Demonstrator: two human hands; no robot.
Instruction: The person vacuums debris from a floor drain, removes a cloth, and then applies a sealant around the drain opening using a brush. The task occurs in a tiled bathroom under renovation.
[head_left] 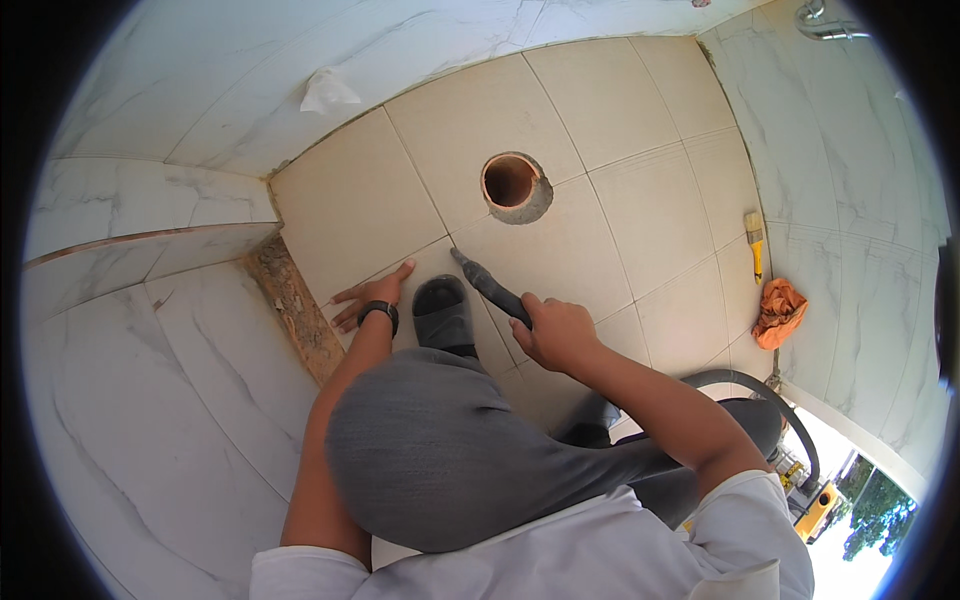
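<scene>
While the right hand (556, 335) wraps its fingers around a black hose nozzle (487, 284), the nozzle's narrow tip points forward over the beige floor tiles (660, 235), close to a joint line; whether it touches them is unclear. The left hand (380, 290), with a dark wristband (380, 312) behind it, leans on the floor with its fingers spread and holding nothing, left of a dark slide sandal (443, 318) on the person's foot. Ahead of the nozzle tip, a round clay drain pipe (512, 182) opens in the floor. Near the right wall lie a yellow-handled paintbrush (754, 245) and, nearer the person, a crumpled orange cloth (780, 315). A black hose (803, 430) curves beyond the right forearm toward the bright opening. Beside the left hand runs a rough, untiled strip (295, 305).
</scene>
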